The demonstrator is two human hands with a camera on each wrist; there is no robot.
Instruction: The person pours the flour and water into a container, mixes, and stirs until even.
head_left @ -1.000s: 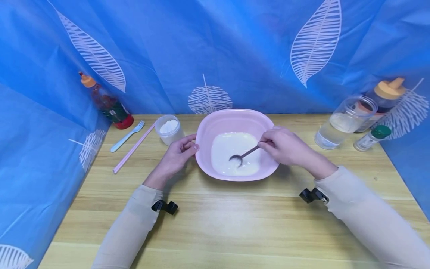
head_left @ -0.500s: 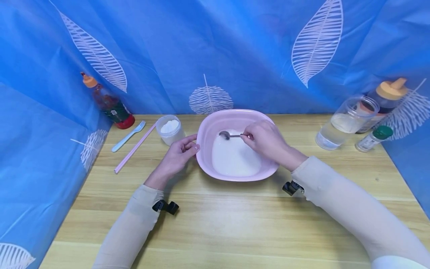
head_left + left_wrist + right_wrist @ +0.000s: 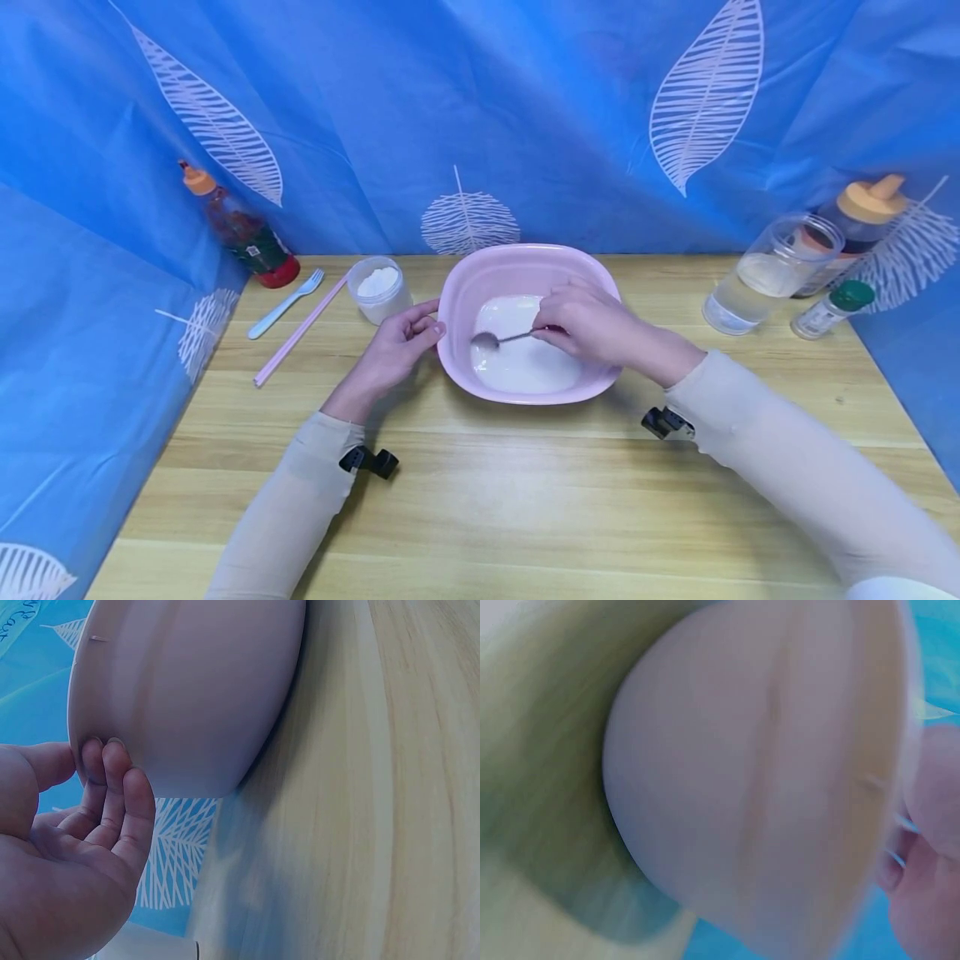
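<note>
A pink basin [image 3: 459,367] stands on the wooden table with a white liquid [image 3: 525,367] in its bottom. My left hand [image 3: 397,350] pinches the basin's left rim; the left wrist view shows the thumb on the rim and the fingertips [image 3: 137,784] against the outer wall. Over the basin, my right hand [image 3: 592,329] pinches the handle of a dark metal spoon [image 3: 486,341]. The spoon's bowl lies at the left side of the liquid. In the blurred right wrist view the basin's wall hides the spoon, and only part of the right hand [image 3: 930,892] shows.
Left of the basin stand a jar of white powder [image 3: 378,287], a pink stick [image 3: 300,333], a light blue fork [image 3: 287,304] and a red sauce bottle [image 3: 251,237]. At right are a cup of clear liquid [image 3: 765,275], a dark bottle [image 3: 862,221] and a green-capped shaker [image 3: 832,308].
The right hand has swept the spoon from the middle of the liquid to the back left, then toward the front along the left side. The left hand and basin have stayed in place.
</note>
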